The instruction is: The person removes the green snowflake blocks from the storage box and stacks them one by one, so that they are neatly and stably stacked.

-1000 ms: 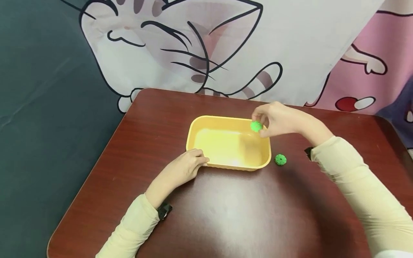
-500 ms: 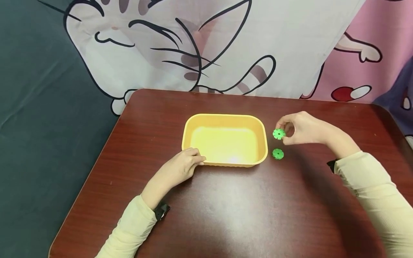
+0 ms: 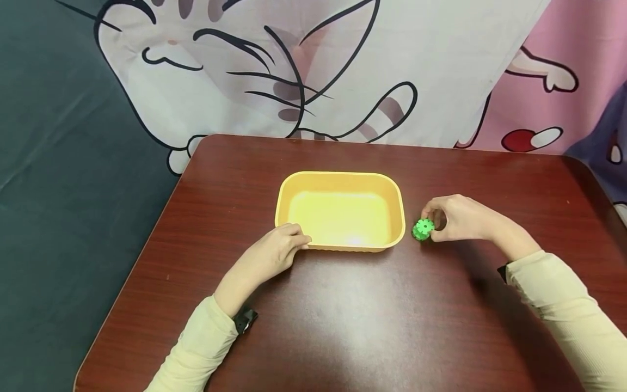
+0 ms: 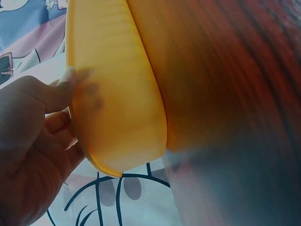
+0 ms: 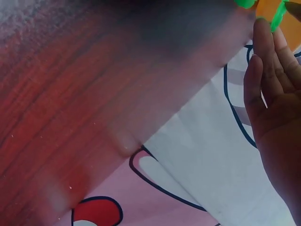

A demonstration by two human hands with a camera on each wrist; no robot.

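Observation:
My left hand (image 3: 271,253) grips the near left rim of a yellow plastic basin (image 3: 343,244). In the left wrist view the thumb (image 4: 63,92) lies against the basin's outer wall (image 4: 117,94) and the fingers reach over the rim. To the right of the basin my right hand (image 3: 462,219) pinches a light green notched disc (image 3: 425,225) between thumb and fingers. A second green disc (image 3: 418,234) lies on the table just under it; whether the two touch I cannot tell. In the right wrist view the held disc (image 5: 278,18) shows edge-on at the top, apart from the other green disc (image 5: 244,3).
Everything stands on a dark red wooden table (image 3: 313,316) with rounded corners. Behind its far edge hangs a cloth (image 3: 455,65) printed with a cartoon cat. A dark green surface (image 3: 73,218) lies to the left.
My right hand has carried the held green disc from over the basin's right end out to the right, then down to the disc on the table. The left hand stays on the rim.

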